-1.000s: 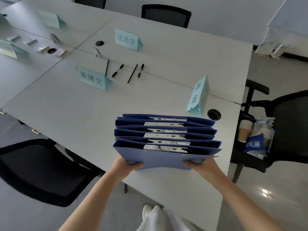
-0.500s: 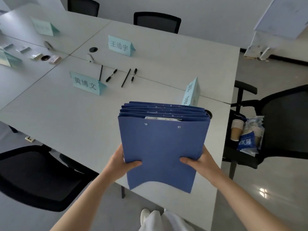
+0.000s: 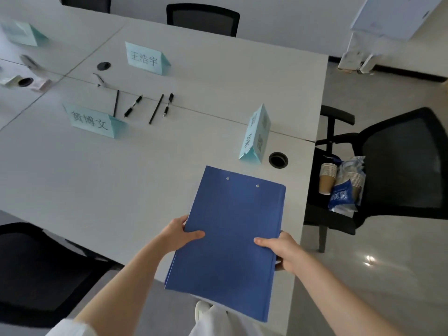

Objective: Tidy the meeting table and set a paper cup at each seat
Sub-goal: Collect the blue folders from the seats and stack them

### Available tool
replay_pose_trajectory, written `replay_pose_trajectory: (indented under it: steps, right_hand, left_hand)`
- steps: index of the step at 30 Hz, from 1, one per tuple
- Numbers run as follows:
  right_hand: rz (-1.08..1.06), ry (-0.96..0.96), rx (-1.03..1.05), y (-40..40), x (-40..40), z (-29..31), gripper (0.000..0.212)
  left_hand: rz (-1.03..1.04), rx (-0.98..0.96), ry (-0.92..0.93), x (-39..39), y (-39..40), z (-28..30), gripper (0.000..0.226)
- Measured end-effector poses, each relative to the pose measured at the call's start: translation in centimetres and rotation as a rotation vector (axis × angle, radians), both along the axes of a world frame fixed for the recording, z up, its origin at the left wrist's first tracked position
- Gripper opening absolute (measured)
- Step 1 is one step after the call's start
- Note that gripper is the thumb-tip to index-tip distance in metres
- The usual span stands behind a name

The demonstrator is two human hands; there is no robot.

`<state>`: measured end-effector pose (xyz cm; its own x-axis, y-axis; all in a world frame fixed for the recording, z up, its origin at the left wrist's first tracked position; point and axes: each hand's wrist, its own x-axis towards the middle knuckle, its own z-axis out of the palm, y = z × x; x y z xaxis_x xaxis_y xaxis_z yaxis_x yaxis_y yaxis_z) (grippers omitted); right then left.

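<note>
The fanned blue folders [image 3: 232, 238] had been squared into one flat stack, clamped by the fingers of the left hand [image 3: 178, 235] and right hand [image 3: 282, 251] over the table [image 3: 97, 178] edge, seemingly ready for clearing away.

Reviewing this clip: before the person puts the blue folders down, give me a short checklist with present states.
1. Left hand grips the blue folders: ok.
2. Right hand grips the opposite edge: ok.
3. Bare table beside the folders for setting them down: ok.
4. Pens tidied: not ok, scattered.
5. Paper cups set at seats: not ok, on the chair.
6. Folder count: cannot tell.
</note>
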<state>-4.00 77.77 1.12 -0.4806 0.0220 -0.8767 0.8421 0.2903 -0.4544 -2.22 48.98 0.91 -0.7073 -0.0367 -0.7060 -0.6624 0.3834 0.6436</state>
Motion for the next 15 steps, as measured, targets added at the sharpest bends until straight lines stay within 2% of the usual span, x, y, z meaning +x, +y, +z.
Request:
replay_pose_trajectory:
  steps: [6,12,15]
  right_hand:
    - [-0.021,-0.017,0.015,0.1,-0.2,-1.9,0.055]
    - [-0.048,-0.022,-0.018,0.4,-0.6,-1.4,0.040]
    - [-0.012,-0.012,0.002,0.3,-0.9,-1.5,0.040]
  left_hand:
    - [0.043,0.018,-0.073,-0.6,0.9,-1.2,0.045]
    - [0.064,0.067,-0.154,-0.8,1.0,-1.1,0.048]
    - [0.090,0.060,-0.158,-0.9,1.1,-1.1,0.047]
